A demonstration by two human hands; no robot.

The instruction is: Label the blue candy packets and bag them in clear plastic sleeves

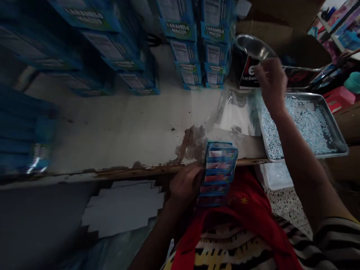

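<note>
My left hand [185, 183] is closed on the side of a stack of blue candy boxes [219, 165] at the table's front edge, close to my body. The stack looks covered in clear plastic. To the right, my right hand [272, 84] is raised over the back edge of a metal tray [336, 150] of small pale blue and white pieces. Its fingers are curled and slightly blurred; anything between them is too small or hidden to make out. Just behind that hand lies a shiny metal bowl [254, 47]. Clear plastic bags [233, 112] lie on the table left of the tray.
Tall stacks of blue boxes [184, 48] marked "Caramelo Macizo" stand along the table's back and left. More wrapped boxes [25, 127] sit at the far left. An open cardboard box [298, 45] stands behind the tray. A white plastic container [277, 176] is below the tray.
</note>
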